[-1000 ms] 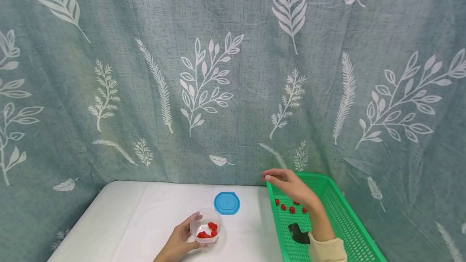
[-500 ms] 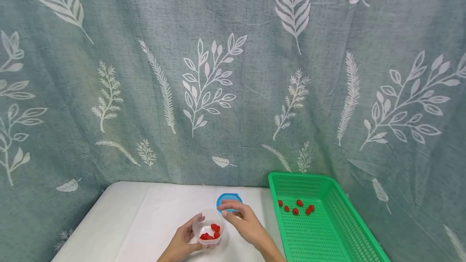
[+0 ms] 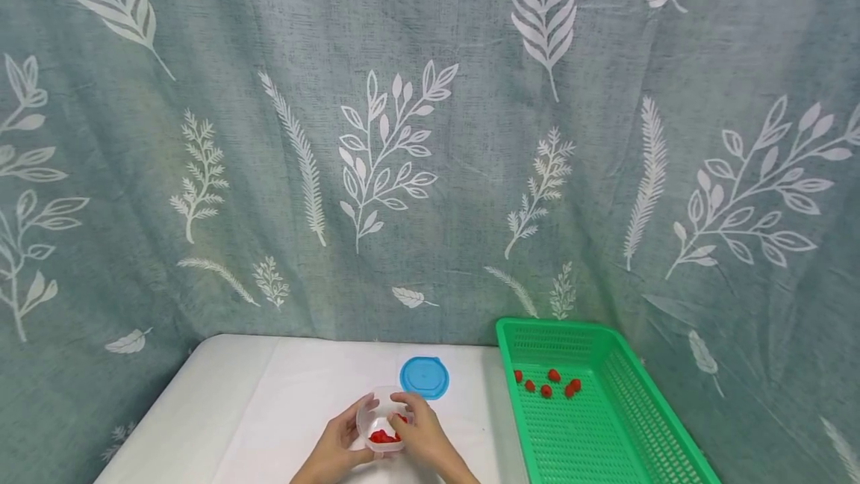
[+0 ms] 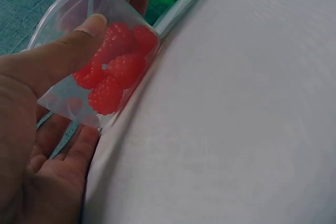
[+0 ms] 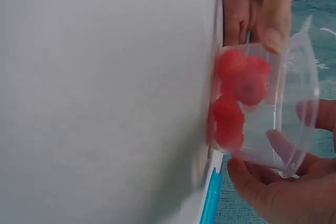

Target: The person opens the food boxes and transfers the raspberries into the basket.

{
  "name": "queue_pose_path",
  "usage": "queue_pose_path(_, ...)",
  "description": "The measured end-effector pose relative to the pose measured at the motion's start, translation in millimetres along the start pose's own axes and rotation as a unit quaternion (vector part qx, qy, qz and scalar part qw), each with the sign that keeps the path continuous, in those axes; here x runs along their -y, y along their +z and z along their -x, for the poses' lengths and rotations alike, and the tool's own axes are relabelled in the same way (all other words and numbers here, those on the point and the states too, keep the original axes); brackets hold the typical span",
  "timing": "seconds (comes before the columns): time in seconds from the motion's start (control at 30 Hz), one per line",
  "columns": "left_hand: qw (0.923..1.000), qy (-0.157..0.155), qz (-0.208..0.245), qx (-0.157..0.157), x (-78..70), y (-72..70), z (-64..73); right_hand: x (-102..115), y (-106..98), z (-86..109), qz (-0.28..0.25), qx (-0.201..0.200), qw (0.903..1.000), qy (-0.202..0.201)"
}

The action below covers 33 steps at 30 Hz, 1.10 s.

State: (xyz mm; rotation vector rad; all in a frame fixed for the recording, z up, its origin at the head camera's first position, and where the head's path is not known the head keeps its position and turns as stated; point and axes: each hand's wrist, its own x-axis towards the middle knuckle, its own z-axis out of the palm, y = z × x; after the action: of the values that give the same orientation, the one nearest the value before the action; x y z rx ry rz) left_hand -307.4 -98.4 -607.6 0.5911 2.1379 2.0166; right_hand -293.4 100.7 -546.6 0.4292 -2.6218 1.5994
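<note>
A small clear plastic container [image 3: 368,418] stands on the white table, with several raspberries [image 4: 125,66] at its bottom. My left hand [image 3: 336,441] grips it from the left, its thumb [image 4: 86,38] against the near wall and the other fingers round the far side. At the opening is my right hand [image 3: 428,435], thumb and a fingertip reaching inside the rim, another finger [image 5: 244,179] outside the wall. Nothing shows between the right thumb and fingertip in the right wrist view. Just behind the container lies a round blue lid [image 3: 425,377].
On the right stands a green perforated basket [image 3: 584,439] with raised walls. Several more raspberries [image 3: 546,391] lie toward its far left part. A leaf-patterned green-grey curtain [image 3: 430,170] hangs behind the table [image 3: 269,402].
My right hand has come from over the green basket, leftward past the blue lid, and down into the container's opening. The left hand keeps its hold on the container.
</note>
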Motion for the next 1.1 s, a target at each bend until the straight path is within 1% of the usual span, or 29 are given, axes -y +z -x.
queue_pose_path(0.13,0.9999,-0.015,0.006,-0.001,0.3,-0.9,-0.7,-7,3,-10.7,0.046,0.009,0.9986,-0.026)
queue_pose_path(0.17,0.9998,-0.016,0.007,0.001,0.3,-1.0,-0.7,-8,3,-13.1,0.064,0.01,0.9973,-0.036)
queue_pose_path(0.3,0.9998,-0.017,0.009,0.011,0.0,-1.2,-0.4,-9,2,-19.5,0.136,0.021,0.9891,-0.054)
queue_pose_path(0.37,0.9998,-0.012,0.007,0.012,-0.3,-1.3,-0.5,-6,2,-21.8,0.165,0.033,0.9842,-0.055)
queue_pose_path(0.5,0.9999,-0.008,0.003,0.014,1.0,-1.6,0.5,0,2,-23.7,0.199,0.072,0.9767,-0.035)
queue_pose_path(0.57,0.9998,-0.007,0.005,0.019,2.6,-1.7,1.9,2,2,-23.0,0.198,0.089,0.9758,-0.025)
queue_pose_path(0.63,0.9996,-0.007,0.009,0.025,4.2,-2.1,3.5,1,2,-21.4,0.191,0.097,0.9764,-0.026)
queue_pose_path(0.73,0.9996,-0.006,0.007,0.028,4.7,-3.0,5.2,0,2,-20.4,0.17,0.099,0.9799,-0.03)
queue_pose_path(0.83,0.9996,-0.009,0.005,0.026,2.8,-4.0,4.9,-1,1,-22.0,0.15,0.098,0.9835,-0.024)
queue_pose_path(0.9,0.9996,-0.009,0.005,0.025,1.0,-4.3,4.2,-1,1,-24.4,0.155,0.099,0.9827,-0.023)
queue_pose_path(1.1,0.9996,-0.009,0.009,0.023,-1.0,-4.3,2.2,3,0,-30.2,0.193,0.105,0.9753,-0.02)
